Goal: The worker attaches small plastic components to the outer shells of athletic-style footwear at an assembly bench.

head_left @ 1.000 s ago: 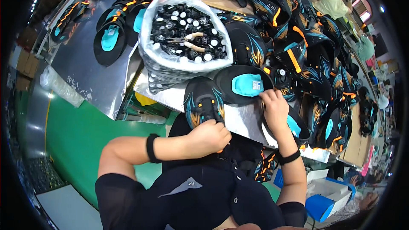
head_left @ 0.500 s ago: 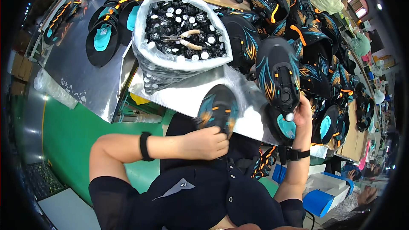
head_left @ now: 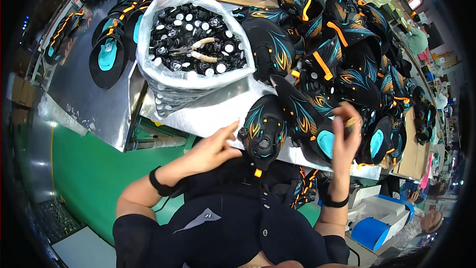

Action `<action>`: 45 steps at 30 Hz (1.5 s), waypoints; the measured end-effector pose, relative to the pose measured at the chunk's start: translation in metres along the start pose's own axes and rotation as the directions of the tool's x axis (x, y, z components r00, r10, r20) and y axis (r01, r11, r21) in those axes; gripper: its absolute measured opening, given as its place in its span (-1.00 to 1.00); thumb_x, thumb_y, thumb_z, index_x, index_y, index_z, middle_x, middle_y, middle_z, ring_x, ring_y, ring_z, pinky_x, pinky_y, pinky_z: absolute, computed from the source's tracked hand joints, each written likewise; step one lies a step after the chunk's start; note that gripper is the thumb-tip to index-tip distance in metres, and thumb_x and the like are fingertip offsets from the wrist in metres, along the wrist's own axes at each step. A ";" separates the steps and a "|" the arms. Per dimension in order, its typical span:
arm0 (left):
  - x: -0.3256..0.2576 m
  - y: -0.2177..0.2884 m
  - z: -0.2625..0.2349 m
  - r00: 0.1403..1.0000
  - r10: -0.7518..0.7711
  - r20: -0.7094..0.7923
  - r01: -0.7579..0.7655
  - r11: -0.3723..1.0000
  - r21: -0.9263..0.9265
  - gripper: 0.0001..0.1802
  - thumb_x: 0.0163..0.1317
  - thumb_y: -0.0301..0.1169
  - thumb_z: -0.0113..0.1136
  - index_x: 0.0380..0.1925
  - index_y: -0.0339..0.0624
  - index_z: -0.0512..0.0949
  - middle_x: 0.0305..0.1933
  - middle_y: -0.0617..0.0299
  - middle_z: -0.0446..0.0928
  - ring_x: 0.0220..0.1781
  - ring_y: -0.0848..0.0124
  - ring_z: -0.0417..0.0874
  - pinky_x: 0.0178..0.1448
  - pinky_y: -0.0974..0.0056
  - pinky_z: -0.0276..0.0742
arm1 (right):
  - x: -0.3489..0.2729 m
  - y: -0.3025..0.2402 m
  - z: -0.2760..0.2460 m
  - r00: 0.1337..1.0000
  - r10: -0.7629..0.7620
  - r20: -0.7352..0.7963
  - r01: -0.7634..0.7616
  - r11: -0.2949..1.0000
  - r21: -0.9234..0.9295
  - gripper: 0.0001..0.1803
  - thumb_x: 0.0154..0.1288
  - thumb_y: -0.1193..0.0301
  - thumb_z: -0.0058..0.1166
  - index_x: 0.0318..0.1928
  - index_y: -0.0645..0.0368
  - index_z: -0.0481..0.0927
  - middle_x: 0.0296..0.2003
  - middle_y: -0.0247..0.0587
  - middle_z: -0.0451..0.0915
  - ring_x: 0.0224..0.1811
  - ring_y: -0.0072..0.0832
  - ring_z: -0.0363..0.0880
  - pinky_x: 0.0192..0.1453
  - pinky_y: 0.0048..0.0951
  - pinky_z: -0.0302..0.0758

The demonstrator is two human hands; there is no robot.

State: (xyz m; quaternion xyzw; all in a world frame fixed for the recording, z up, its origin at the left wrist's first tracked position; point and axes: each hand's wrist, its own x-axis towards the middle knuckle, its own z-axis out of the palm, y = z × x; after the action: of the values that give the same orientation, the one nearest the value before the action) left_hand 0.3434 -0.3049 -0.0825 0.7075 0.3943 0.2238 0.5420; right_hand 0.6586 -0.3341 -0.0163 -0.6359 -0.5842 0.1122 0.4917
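Drawn off the black shoe (head_left: 266,125), the left hand (head_left: 210,150) spread empty just left of its outward-pointing length; the right hand (head_left: 347,136), fingers loosely parted, hung farther off.

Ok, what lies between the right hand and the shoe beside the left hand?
In the head view, another patterned shoe lies next to that shoe, and a turquoise insole shows closer to the right hand.
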 end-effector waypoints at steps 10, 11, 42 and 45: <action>0.029 0.035 0.017 0.939 0.317 -0.135 -0.323 0.946 -0.018 -0.74 0.19 -0.60 0.18 -0.11 -0.17 0.63 -0.10 0.15 0.42 -0.22 0.36 0.56 -0.08 0.32 0.49 | -0.041 -0.025 0.051 0.839 -0.118 0.531 0.126 0.992 0.021 -0.52 0.10 0.45 0.30 0.05 0.23 0.49 -0.25 -0.14 0.60 -0.18 -0.20 0.55 -0.10 -0.31 0.48; 0.031 0.045 0.019 0.916 0.390 -0.092 -0.392 0.920 -0.002 -0.74 0.19 -0.61 0.18 -0.12 -0.17 0.63 -0.04 0.15 0.39 -0.13 0.39 0.56 -0.04 0.34 0.48 | -0.037 -0.027 0.047 0.840 -0.116 0.530 0.061 0.991 0.121 -0.52 0.10 0.44 0.31 0.05 0.23 0.49 -0.25 -0.15 0.60 -0.18 -0.22 0.55 -0.11 -0.32 0.48; 0.065 0.063 0.006 0.883 0.108 0.456 0.287 0.645 -0.708 -0.73 0.32 -0.42 0.15 -0.04 -0.33 0.47 -0.19 0.06 0.61 -0.34 0.44 0.64 -0.11 0.37 0.53 | -0.010 -0.020 0.053 0.953 0.195 0.230 -0.269 0.895 0.357 -0.56 0.52 0.13 -0.35 -0.16 0.30 0.39 -0.66 -0.42 0.35 -0.64 -0.72 0.22 -0.54 -0.61 0.14; 0.067 0.061 0.005 0.871 0.105 0.480 0.299 0.662 -0.688 -0.75 0.31 -0.45 0.16 -0.06 -0.32 0.48 -0.19 0.04 0.62 -0.35 0.42 0.66 -0.12 0.35 0.55 | -0.010 -0.020 0.054 0.949 0.177 0.262 -0.260 0.909 0.325 -0.54 0.51 0.11 -0.36 -0.14 0.31 0.38 -0.64 -0.36 0.38 -0.64 -0.69 0.25 -0.53 -0.58 0.16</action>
State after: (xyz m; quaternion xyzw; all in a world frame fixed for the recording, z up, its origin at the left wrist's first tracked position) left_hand 0.4053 -0.2605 -0.0342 0.4334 0.1594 0.1519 0.8739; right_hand 0.6046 -0.3192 -0.0324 -0.5811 -0.5309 0.3424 0.5130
